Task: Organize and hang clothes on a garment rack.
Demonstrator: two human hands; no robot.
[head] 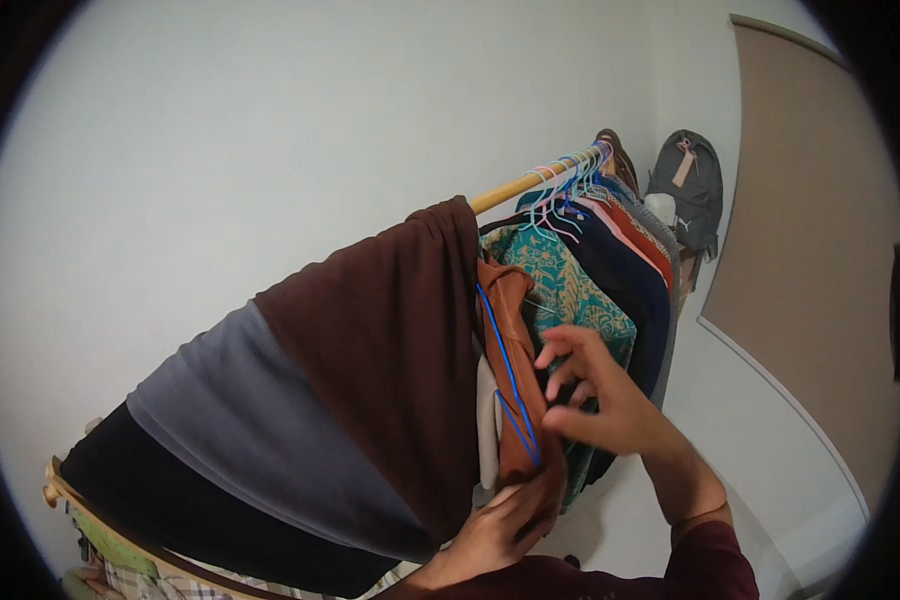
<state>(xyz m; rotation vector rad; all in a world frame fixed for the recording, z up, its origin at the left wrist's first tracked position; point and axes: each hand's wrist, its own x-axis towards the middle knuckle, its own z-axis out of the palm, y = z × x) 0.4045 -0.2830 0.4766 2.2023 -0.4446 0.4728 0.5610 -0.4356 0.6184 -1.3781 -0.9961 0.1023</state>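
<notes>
A rust-brown garment hangs in front of me, partly behind a draped cloth. The thin blue hanger lies tilted along it, its pointed end near my left hand. My left hand grips the garment's lower part, next to that end; some of its fingers are hidden in the fabric. To the right, my right hand is raised with fingers spread and curved, holding nothing. It is nearest to the garment's right edge and a green-and-gold patterned shirt behind it.
A wooden rail carries dark brown, grey and black cloths at left. Several clothes on hangers, including a navy garment, crowd its far end. A grey backpack is at the far corner, near a brown panel.
</notes>
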